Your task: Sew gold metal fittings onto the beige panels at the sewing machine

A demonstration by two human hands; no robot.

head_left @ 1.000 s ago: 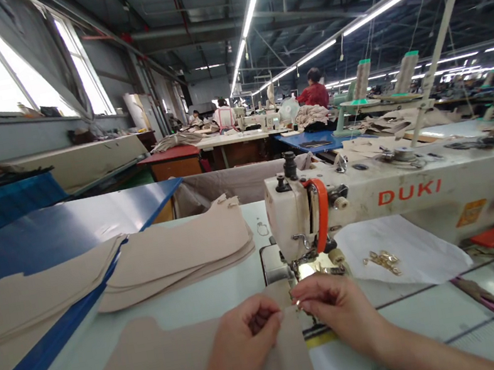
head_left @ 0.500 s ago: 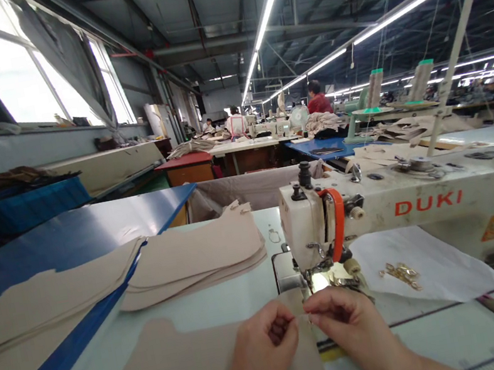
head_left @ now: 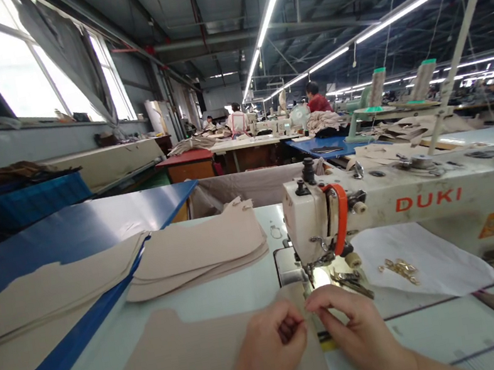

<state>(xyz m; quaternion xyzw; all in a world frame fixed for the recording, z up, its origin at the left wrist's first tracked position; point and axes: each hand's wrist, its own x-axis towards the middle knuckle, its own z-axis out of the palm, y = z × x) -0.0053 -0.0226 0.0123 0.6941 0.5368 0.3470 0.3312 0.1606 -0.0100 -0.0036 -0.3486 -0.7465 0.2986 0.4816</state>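
My left hand is closed in a pinch above the right part of a beige flat piece, fabric or leather-like, which lies on the pale table. What its fingertips hold is too small to make out. Close beside it, my right hand has thumb and forefinger bent toward each other, near the piece's right edge. Anything between those fingertips is also unclear. Just beyond both hands stands the head of a white sewing machine, its lamp lit by the needle area. The piece's far edge reaches the machine's bed.
A stack of beige cut pieces lies behind on the left, with more pieces on a blue table. Small gold metal parts rest on a white sheet under the machine arm. Co-workers sit farther back.
The fingertips of my two hands have moved slightly, with the right thumb lower and farther from the left hand. The view has shifted a little. The beige piece stays in place.
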